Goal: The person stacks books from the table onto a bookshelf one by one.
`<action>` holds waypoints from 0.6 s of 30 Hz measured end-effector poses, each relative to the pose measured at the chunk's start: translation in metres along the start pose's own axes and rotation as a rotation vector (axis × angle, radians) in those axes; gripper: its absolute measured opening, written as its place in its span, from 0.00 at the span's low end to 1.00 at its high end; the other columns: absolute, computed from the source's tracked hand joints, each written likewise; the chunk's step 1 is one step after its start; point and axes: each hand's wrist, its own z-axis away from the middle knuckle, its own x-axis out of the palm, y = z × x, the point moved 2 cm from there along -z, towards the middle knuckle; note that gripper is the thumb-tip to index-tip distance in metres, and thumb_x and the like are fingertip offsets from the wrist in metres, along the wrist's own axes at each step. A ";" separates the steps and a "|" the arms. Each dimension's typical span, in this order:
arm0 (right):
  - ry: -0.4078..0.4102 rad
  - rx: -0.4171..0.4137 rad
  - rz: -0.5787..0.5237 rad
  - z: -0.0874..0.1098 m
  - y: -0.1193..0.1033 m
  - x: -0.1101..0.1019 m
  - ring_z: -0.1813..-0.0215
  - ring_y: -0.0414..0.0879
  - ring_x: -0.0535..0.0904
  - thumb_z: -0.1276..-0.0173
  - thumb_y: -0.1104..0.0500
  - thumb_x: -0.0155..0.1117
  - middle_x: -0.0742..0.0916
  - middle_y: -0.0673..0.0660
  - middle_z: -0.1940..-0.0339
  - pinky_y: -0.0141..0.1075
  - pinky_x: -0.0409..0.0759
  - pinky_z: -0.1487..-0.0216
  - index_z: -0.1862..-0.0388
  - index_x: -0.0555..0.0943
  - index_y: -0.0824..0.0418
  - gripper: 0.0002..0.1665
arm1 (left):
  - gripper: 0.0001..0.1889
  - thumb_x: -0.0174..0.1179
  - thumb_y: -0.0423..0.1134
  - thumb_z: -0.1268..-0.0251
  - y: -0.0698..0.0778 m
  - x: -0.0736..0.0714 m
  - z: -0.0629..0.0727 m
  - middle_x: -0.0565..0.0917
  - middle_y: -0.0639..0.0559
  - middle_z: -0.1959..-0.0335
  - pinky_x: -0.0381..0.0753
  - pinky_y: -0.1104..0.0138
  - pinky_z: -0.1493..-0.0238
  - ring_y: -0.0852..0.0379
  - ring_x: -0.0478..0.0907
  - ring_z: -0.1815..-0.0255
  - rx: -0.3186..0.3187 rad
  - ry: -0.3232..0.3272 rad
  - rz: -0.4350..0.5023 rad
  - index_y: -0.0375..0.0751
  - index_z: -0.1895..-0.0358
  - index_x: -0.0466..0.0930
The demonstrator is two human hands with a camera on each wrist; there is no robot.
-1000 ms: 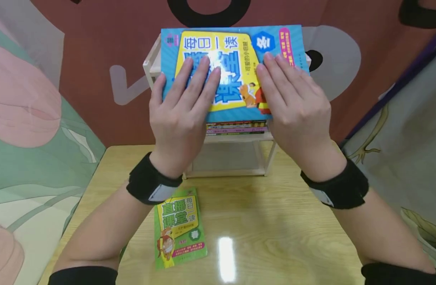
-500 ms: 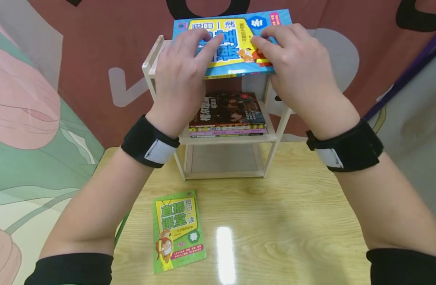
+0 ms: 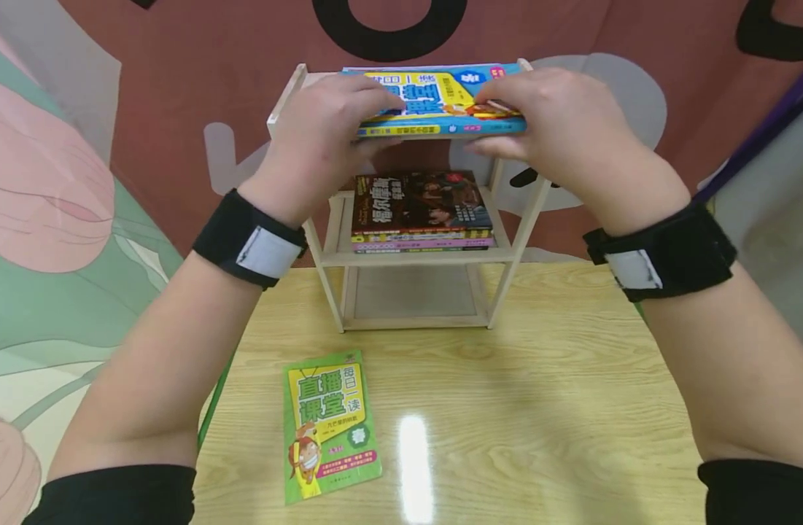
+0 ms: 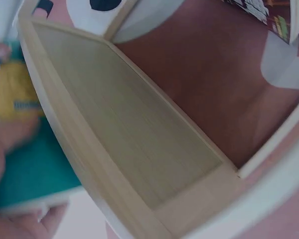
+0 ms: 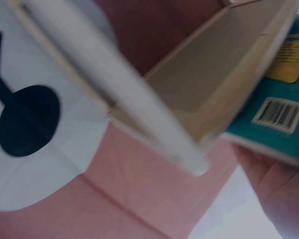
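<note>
A blue book [image 3: 427, 98] with a yellow cover panel lies nearly flat at the level of the rack's top shelf, spine facing me. My left hand [image 3: 325, 135] grips its left end, thumb on the cover and fingers beneath. At the right end, my right hand [image 3: 565, 124] holds it the same way. Teal back cover and barcode [image 5: 278, 115] show in the right wrist view. In the left wrist view, the left hand [image 4: 10, 164] is blurred at the edge. Whether the book touches the top shelf is hard to tell.
The pale rack [image 3: 417, 259] stands at the table's back, before a printed cloth [image 3: 171, 146]. Its middle shelf bears a stack of books, a dark one [image 3: 421, 200] on top. A green book [image 3: 332, 426] lies on the wooden table [image 3: 539, 408], front left.
Both hands lay with extended fingers on the cover; now they grip the book's two ends. The book has tipped flatter and come over the rack's top, uncovering the middle shelf's stack.
</note>
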 end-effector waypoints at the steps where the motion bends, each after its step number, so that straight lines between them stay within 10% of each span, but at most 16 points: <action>1: -0.005 -0.023 -0.019 0.000 0.003 0.000 0.49 0.58 0.73 0.39 0.43 0.64 0.81 0.62 0.43 0.53 0.77 0.51 0.38 0.74 0.58 0.33 | 0.25 0.62 0.52 0.44 -0.003 -0.001 0.000 0.82 0.50 0.45 0.64 0.60 0.32 0.53 0.76 0.42 0.010 -0.014 0.027 0.44 0.45 0.80; 5: -0.015 -0.081 -0.091 0.000 0.013 0.002 0.38 0.57 0.70 0.33 0.42 0.58 0.77 0.59 0.35 0.53 0.72 0.39 0.35 0.73 0.57 0.32 | 0.28 0.56 0.61 0.43 -0.012 -0.001 0.003 0.80 0.49 0.46 0.51 0.54 0.27 0.54 0.74 0.43 0.034 0.014 0.096 0.46 0.46 0.80; 18: -0.074 -0.005 -0.178 -0.015 0.023 0.017 0.24 0.56 0.55 0.24 0.46 0.42 0.69 0.58 0.29 0.49 0.47 0.24 0.29 0.66 0.55 0.28 | 0.18 0.47 0.46 0.27 -0.023 0.013 0.000 0.80 0.51 0.46 0.72 0.68 0.53 0.57 0.73 0.51 -0.103 -0.025 0.176 0.48 0.41 0.78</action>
